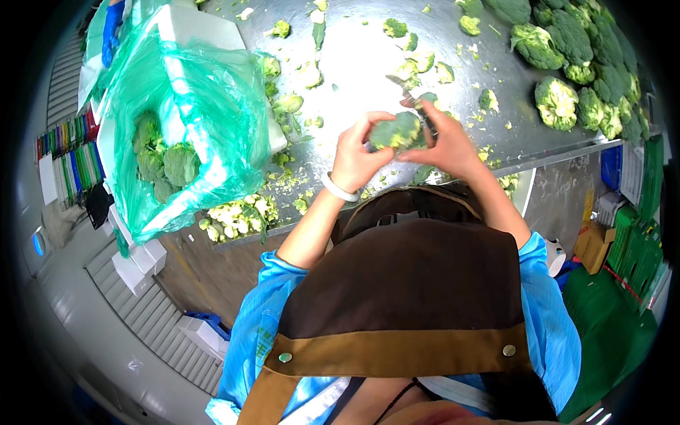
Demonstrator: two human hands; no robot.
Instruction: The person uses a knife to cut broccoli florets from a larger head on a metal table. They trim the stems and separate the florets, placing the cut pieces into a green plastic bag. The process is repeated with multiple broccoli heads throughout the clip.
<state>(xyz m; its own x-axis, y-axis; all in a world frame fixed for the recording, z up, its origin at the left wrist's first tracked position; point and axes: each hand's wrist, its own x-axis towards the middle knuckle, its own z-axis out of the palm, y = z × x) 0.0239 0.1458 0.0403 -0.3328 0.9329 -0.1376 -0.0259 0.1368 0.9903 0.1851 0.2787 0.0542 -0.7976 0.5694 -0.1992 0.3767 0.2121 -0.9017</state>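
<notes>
My left hand (360, 152) is closed around one side of a broccoli head (397, 132), held just above the metal table's near edge. On the other side of the head, my right hand (452, 145) grips what looks like a small knife (407, 91), its narrow blade pointing away from me and blurred. The right thumb and fingertips come close to the broccoli. Loose broccoli florets (423, 62) lie on the table just beyond my hands, with green crumbs around them.
To the left, a green plastic bag (234, 106) lines a white box and holds several broccoli heads (181, 164). A pile of whole broccoli (570, 42) fills the table's far right. Cut stem pieces (237, 216) heap below the bag. A blue-gloved hand (112, 35) shows at upper left.
</notes>
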